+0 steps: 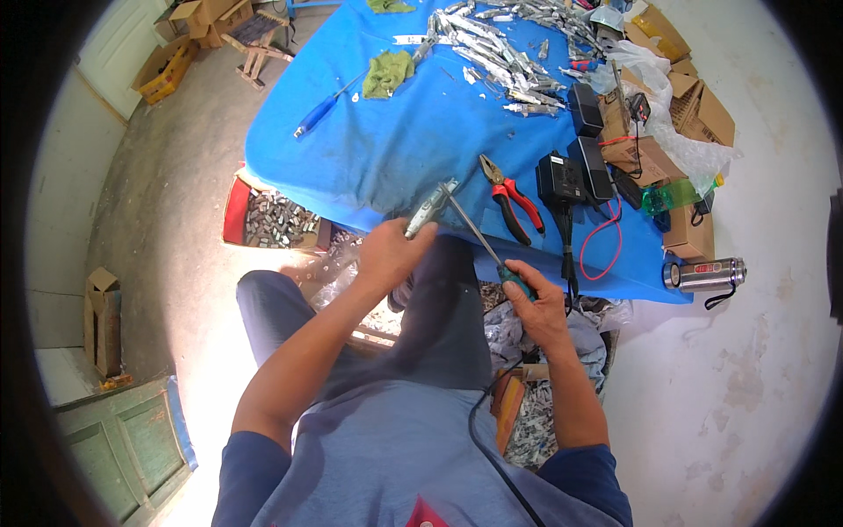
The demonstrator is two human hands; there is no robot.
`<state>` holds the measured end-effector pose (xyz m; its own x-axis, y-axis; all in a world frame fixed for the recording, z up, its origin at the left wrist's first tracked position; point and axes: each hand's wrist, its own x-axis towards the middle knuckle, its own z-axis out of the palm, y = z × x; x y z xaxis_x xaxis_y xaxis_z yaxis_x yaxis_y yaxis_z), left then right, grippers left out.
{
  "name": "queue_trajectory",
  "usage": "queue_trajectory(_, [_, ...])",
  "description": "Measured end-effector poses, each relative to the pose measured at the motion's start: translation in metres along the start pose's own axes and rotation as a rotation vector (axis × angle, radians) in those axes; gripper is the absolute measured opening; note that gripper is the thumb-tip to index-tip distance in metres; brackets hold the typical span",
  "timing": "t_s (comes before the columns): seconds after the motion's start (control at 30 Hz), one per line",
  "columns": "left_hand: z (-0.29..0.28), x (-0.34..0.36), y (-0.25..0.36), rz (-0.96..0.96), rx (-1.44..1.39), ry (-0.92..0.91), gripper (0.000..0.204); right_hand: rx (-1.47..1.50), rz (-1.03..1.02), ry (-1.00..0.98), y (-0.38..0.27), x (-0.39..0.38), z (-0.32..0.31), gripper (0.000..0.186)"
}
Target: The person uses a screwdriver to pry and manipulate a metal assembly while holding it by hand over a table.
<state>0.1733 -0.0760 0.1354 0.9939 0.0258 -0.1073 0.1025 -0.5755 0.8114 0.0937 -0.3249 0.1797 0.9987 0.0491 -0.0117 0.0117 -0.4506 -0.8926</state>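
My left hand [392, 255] is closed round the lower end of a slim grey-white part [428, 211], tilted up over the table's near edge. It resembles the parts in the far pile; its exact kind is unclear. In my right hand [543, 309] is a soldering iron [516, 281] with a green handle, its cord running down past my shirt. The iron's long metal shaft points up and left, and its tip is close beside the part's upper end; whether they touch I cannot tell. Red-handled pliers [512, 202] lie to the right of the shaft.
A blue cloth [378, 149] covers the table. On it are a pile of grey-white parts [500, 53], a green rag [388, 75], a blue-handled screwdriver [316, 116], black power adapters [562, 180] and a steel flask [709, 274]. A red-sided box [235, 211] of metal pieces stands below left.
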Motion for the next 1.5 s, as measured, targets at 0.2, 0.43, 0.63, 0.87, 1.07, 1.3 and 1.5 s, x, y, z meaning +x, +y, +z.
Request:
queue_trajectory(0.2, [0.001, 0.003, -0.011, -0.183, -0.502, -0.228, 0.058, -0.018, 0.053, 0.015, -0.006, -0.003, 0.002, 0.033])
queue_trajectory(0.43, [-0.005, 0.003, -0.006, -0.331, -0.87, -0.284, 0.051, -0.108, -0.026, 0.037, 0.0, -0.015, 0.0, 0.033])
queue_trajectory(0.63, [0.008, 0.004, -0.014, -0.118, -0.559, -0.145, 0.054, -0.218, -0.107, 0.11, 0.008, -0.025, -0.003, 0.032])
queue_trajectory(0.87, [0.005, 0.002, -0.006, -0.048, -0.299, -0.075, 0.051, -0.241, -0.124, 0.031, -0.024, -0.011, -0.012, 0.032])
queue_trajectory(1.07, [0.0, -0.007, 0.008, 0.046, -0.051, 0.018, 0.047, -0.356, -0.157, 0.012, -0.029, -0.01, -0.006, 0.03])
queue_trajectory(1.3, [0.0, -0.003, 0.004, 0.044, -0.091, -0.039, 0.048, -0.417, -0.144, 0.053, -0.031, -0.027, -0.012, 0.03])
queue_trajectory(1.5, [0.0, -0.009, 0.007, 0.089, -0.008, -0.011, 0.047, -0.313, -0.188, 0.109, -0.032, -0.036, -0.016, 0.03])
